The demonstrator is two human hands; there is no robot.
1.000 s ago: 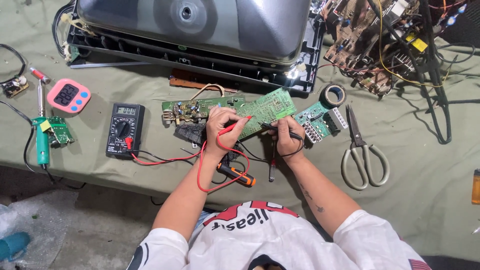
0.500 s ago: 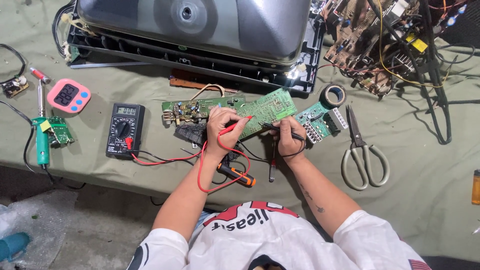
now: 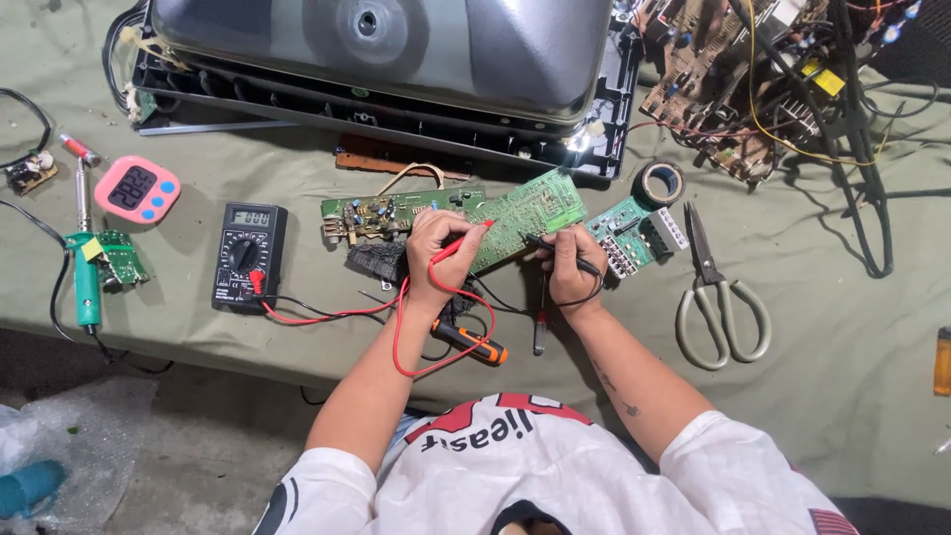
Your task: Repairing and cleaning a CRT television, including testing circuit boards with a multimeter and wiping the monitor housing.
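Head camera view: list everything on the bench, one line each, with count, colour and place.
Circuit board: one, green, centre, under both probe tips.
Long board: one, green, left of it.
Small board: one, green with white connectors, right of it.
Meter: one, black, left of centre.
Timer: one, pink, far left.
Soldering iron: one, green handle, left edge.
Scissors: one pair, grey-green handles, right.
Tape roll: one, black, above the scissors.
Screwdriver: one, orange and black, near edge.
Television shell: one, grey, top.
Loose boards and wires: a tangle, brown, top right.
Left hand: holds red probe.
Right hand: holds black probe.
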